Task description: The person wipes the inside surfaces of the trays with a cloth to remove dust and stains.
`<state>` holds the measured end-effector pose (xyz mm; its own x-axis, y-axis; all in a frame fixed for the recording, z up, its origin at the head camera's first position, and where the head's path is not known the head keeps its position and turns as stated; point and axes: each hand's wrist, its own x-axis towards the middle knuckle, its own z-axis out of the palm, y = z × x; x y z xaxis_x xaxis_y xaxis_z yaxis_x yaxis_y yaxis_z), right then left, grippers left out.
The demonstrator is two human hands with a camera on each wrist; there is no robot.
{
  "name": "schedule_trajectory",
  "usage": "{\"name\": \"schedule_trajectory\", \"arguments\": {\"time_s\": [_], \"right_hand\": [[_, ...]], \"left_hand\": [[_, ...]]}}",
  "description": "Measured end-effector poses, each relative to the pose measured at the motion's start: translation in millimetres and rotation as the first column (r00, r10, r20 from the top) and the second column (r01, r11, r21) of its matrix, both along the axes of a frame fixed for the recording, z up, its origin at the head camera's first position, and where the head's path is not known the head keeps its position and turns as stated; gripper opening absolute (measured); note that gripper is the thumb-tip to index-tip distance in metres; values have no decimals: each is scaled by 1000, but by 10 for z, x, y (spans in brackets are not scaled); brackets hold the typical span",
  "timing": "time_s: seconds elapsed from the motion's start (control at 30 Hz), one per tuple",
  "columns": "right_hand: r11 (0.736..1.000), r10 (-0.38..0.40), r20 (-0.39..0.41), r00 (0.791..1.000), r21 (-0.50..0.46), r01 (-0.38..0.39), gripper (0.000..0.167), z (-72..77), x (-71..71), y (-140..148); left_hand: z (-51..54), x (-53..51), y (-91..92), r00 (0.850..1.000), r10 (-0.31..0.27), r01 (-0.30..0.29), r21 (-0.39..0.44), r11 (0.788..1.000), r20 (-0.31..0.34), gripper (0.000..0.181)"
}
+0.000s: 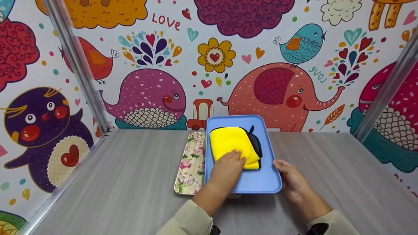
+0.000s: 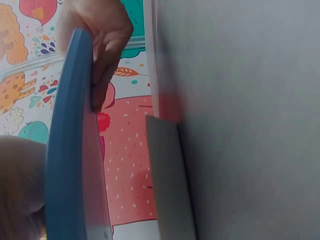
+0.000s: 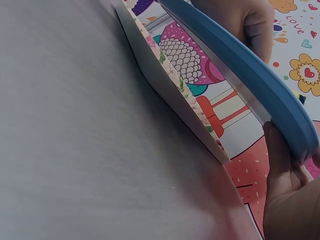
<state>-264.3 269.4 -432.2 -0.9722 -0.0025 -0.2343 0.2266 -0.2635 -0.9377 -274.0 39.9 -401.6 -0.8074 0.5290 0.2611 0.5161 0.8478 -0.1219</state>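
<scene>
A light blue tray is held up above the table, tilted so that its inside shows in the head view. In it lies a folded yellow cloth with black edging. Part of a black item shows at the cloth's right side; the rest is hidden. My left hand reaches over the tray's near left part, its fingers resting on the cloth. With my right hand I grip the tray's right edge, thumb above and fingers underneath, as the left wrist view shows.
A flower-patterned tray lies on the grey table, partly hidden beneath the blue tray. Behind the table stands a wall printed with cartoon animals, with metal posts at its corners.
</scene>
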Motion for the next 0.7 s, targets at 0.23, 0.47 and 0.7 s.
{"name": "schedule_trajectory", "arguments": {"time_s": [0.23, 0.47, 0.7], "right_hand": [[998, 59, -31, 998, -12, -59, 31, -5, 29, 80], [997, 79, -44, 996, -11, -80, 30, -6, 20, 111], [992, 121, -63, 991, -27, -123, 30, 10, 36, 99]], "left_hand": [[-10, -72, -82, 999, 38, -38, 28, 999, -16, 51], [-39, -129, -137, 993, 97, -96, 31, 995, -63, 49], [-44, -146, -171, 977, 191, -190, 25, 982, -98, 49]]}}
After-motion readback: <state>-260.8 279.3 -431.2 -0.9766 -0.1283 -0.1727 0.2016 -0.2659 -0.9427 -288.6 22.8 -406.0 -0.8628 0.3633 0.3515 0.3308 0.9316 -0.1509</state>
